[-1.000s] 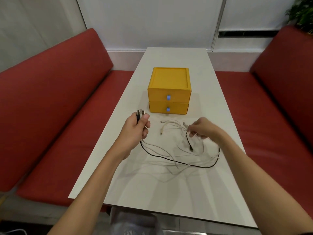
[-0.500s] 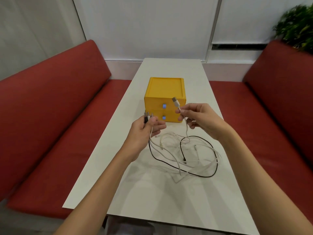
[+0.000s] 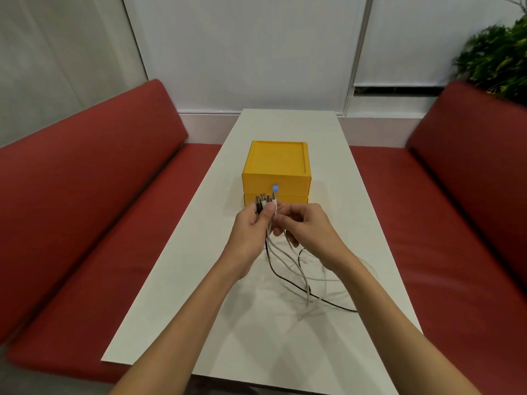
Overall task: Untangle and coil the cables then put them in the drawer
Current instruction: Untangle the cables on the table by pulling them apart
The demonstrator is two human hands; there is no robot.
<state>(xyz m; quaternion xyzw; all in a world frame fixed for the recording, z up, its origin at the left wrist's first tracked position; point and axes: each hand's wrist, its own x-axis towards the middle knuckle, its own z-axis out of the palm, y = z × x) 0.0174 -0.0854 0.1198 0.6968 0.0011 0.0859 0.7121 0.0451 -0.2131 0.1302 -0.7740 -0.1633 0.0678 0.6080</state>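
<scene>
Cables (image 3: 299,269) lay only half sorted in the head view. The left hand (image 3: 251,226) held their plug ends (image 3: 265,201) bunched upright in a curled grip, raised just in front of the yellow drawer unit (image 3: 278,166). The right hand (image 3: 308,226) sat against it, fingers curled in on the strands just below the plugs. It appeared to be pinching a white one, though the exact hold was hard to read. From the two hands the leads, several white and one black, hung down and spread in loose, crossing loops on the white table (image 3: 171,295), toward the person's right.

The unit looked shut. Its upper blue knob (image 3: 275,188) showed above the plugs, while the lower front was mostly hidden behind them.

Judged from this, one set of ends had been gathered and lined up — a start on the untangling. Left to do: freeing the crossed loops, coiling each lead, opening a drawer and laying the coils inside. Red benches (image 3: 85,195) flanked the table.
</scene>
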